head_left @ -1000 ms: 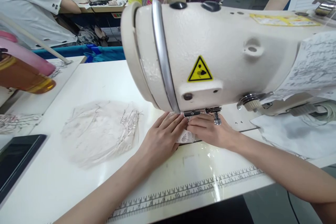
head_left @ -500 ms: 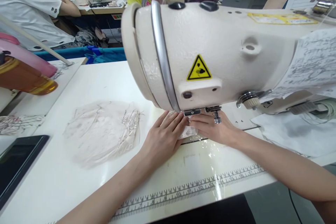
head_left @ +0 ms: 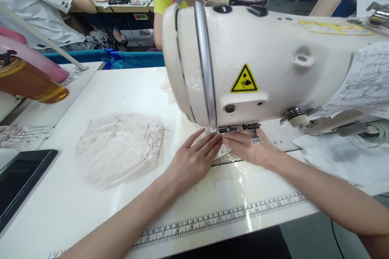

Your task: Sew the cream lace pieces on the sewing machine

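Observation:
My left hand [head_left: 191,158] lies flat with fingers stretched out on a small white lace piece [head_left: 221,152] under the head of a cream sewing machine [head_left: 261,60]. My right hand [head_left: 247,147] presses the same lace from the right, fingers together, just below the presser foot [head_left: 254,135]. The fingertips of both hands meet at the needle area, which the machine head partly hides.
A pile of sheer white fabric pieces [head_left: 120,147] lies left of my hands on the white table [head_left: 91,202]. A printed ruler strip [head_left: 219,220] runs along the front edge. A dark tablet [head_left: 21,178] sits far left. Other people sit at machines behind.
The view has shifted, so the machine head sits further right in the picture. My hands stay on the lace; the fingertips have crept slightly toward the presser foot.

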The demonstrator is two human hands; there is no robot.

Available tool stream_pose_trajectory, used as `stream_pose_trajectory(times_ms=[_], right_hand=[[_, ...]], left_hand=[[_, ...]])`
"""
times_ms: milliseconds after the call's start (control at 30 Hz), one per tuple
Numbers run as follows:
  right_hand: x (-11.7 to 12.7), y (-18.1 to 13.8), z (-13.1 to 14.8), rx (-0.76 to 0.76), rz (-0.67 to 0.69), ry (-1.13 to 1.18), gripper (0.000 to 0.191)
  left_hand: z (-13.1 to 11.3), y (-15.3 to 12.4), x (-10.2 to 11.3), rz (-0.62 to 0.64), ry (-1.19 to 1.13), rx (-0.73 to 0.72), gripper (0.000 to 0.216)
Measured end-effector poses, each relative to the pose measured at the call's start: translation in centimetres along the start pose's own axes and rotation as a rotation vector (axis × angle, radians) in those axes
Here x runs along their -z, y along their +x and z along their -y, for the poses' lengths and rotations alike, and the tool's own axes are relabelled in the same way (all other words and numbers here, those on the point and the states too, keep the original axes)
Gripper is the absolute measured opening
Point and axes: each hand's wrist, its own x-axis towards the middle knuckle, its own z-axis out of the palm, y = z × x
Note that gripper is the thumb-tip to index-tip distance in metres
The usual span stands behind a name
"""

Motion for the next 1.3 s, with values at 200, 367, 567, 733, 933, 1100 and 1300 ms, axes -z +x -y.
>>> stream_pose_trajectory(times_ms=[200,367,567,733,933,1100,1300], right_hand=[[0.1,0.1,0.3,0.08,0.032,-0.015,0.027],[-0.1,0.2,1.0,0.077,0.106,0.079,0.027],[-0.3,0.5,1.9,0.027,0.064,0.064,0.024],[-0.3,0.5,2.0,0.019,0.049,0.087,0.023],[-0.5,0.1,1.6,-0.001,0.082,0.128,0.028],[-0.6,-0.2,1.1,0.008,0.119,0.15,0.029],[0.2,0.1,0.9,0.028,0.055,0.012,0.026]], left_hand=[[0.5,-0.3,0.1,-0.034,-0.043,-0.02,0.033],[1.2,-0.3,0.2,-0.016,-0.072,0.004,0.034],[1.4,-0.3,0.0,-0.013,-0.032,0.009,0.034],[1.1,-0.1,0.1,-0.016,-0.002,0.009,0.034],[0.7,-0.1,0.3,0.016,0.012,0.044,0.034],[0.2,-0.1,0.2,-0.004,0.018,0.078,0.034],[-0.2,-0.1,0.1,0.009,0.02,0.096,0.034]])
